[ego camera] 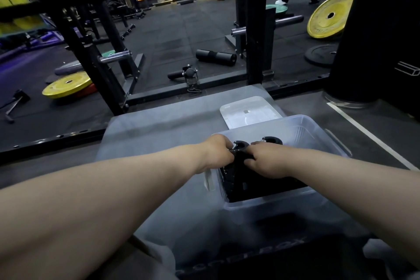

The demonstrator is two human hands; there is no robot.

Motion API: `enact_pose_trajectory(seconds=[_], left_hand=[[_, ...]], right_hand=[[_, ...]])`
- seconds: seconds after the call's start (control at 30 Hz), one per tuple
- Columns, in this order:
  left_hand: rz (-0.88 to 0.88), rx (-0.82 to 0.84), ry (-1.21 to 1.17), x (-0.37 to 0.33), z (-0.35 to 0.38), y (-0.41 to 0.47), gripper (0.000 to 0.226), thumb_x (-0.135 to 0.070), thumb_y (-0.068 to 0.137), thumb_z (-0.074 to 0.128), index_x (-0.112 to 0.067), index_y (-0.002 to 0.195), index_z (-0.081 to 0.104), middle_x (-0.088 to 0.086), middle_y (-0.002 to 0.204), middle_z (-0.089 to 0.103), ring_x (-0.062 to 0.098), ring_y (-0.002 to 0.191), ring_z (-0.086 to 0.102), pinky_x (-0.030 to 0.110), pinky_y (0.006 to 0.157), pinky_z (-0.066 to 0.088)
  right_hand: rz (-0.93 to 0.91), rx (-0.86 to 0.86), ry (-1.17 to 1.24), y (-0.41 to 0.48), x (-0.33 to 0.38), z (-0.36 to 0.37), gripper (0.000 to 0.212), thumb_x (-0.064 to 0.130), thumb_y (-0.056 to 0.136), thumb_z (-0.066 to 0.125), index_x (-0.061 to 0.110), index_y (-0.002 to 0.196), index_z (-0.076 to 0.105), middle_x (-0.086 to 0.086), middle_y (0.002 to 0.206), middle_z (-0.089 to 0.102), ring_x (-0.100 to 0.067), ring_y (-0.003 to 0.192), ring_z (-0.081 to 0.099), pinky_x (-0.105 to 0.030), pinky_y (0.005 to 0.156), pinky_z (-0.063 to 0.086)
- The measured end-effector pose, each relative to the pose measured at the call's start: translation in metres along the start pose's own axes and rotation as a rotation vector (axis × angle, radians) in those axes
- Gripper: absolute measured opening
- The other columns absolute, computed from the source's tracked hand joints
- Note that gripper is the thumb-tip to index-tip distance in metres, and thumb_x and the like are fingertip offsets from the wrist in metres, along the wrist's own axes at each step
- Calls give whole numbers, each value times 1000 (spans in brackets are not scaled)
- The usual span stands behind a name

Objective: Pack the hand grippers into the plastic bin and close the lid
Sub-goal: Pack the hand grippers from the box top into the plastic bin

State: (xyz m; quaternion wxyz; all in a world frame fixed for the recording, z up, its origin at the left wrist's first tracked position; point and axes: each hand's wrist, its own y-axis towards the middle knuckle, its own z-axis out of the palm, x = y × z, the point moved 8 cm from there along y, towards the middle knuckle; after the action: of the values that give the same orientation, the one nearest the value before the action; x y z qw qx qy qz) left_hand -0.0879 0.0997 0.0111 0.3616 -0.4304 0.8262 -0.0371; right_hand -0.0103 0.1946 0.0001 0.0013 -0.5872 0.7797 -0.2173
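Fingers (227, 154) of my left hand (217, 152) were curled tight on one side of a black hand gripper (241, 146), and my right hand (269, 161) pinched its other side, fingers bent round the dark handles. Both hands held the same piece, close together and nearly touching. The hand gripper sat upright over the near-left part of the clear plastic bin (318, 121), with its metal spring coil on top between my knuckles and its handles reaching down inside the walls. I could not tell if the handles touched the bottom. A second hand gripper (272, 140) showed its black top just behind my right hand, also inside the bin. More black stuff lay low in the bin's near end, too dark to sort out. The bin stood open, and the lid (246, 110) lay flat just behind its far rim, on the grey mat (159, 125) that the bin also sat on. Beyond the mat stood a black rack post (256, 29). On the dark floor lay a black foam roll (216, 57) and a yellow plate (68, 84) to the left, well apart from the bin.
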Motion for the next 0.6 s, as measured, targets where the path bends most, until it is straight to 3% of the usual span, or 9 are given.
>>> enact_pose_trajectory(seconds=[0.13,0.27,0.4,0.5,0.6], left_hand=[[7,-82,-31,6,-12,0,32,-14,89,60,-18,121,63,3,112,62,19,100,59,24,82,47],[33,-98,-34,11,-21,1,14,-12,87,60,-8,91,72,4,86,65,19,79,58,24,70,48],[38,-104,-15,9,-29,-5,26,-35,91,62,-14,77,66,3,73,57,20,68,51,27,65,45],[35,-88,-52,5,-32,-8,36,-37,97,51,-12,85,74,1,75,60,21,74,55,28,76,49],[74,-69,-67,-3,-34,-11,24,-26,96,53,-10,89,69,5,81,57,20,72,49,27,66,45]], right_hand=[[23,-118,20,-3,-1,-14,25,34,93,49,22,105,67,-1,104,66,-24,99,61,-38,87,51],[45,-196,43,-2,-3,-21,21,38,89,55,22,88,68,2,88,67,-22,86,63,-37,78,54],[54,-226,16,0,5,-21,34,45,95,46,23,71,54,3,79,60,-22,81,60,-34,70,47],[37,-240,17,2,17,-20,29,41,99,40,23,82,56,3,89,60,-22,84,56,-32,67,39],[6,-208,39,11,25,-8,31,44,98,40,21,108,58,-2,110,62,-26,99,60,-38,82,47]])
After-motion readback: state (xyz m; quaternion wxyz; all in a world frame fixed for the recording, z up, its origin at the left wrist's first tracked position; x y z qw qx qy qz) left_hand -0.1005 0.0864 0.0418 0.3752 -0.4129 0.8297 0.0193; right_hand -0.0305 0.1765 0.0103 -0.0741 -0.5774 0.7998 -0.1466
